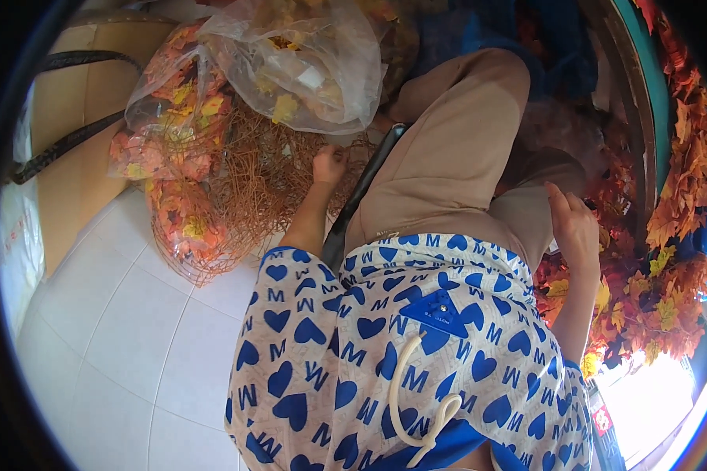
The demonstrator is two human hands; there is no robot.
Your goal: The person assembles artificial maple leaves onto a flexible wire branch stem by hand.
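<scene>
Reaching into stems: left hand (329,164) at about 11 o'clock from the lap, knuckles up, fingers curled shut among the tangle of thin brown wire stems (269,177); whether a single stem is pinched, cannot tell.
Raised beside the knee: right hand (575,222) at about 2 o'clock, fingers loosely apart and extended, holding nothing visible, close to the autumn leaf garland (672,235).
Work pile: wire stems lying on the white tiled floor (126,330), partly under clear plastic bags of orange and yellow fabric leaves (291,55) at 11 to 12 o'clock.
Finished-looking part: dense leafy garland running along the 2 to 4 o'clock side, leaves already attached, by appearance.
Left to do, as a judgement: large share of stems bare, bags full of loose leaves; work seems well short of its end.
Other things: tan trousers (456,149) at centre, dark strap (361,188) along the thigh, cardboard box (71,118) at 10 o'clock.
</scene>
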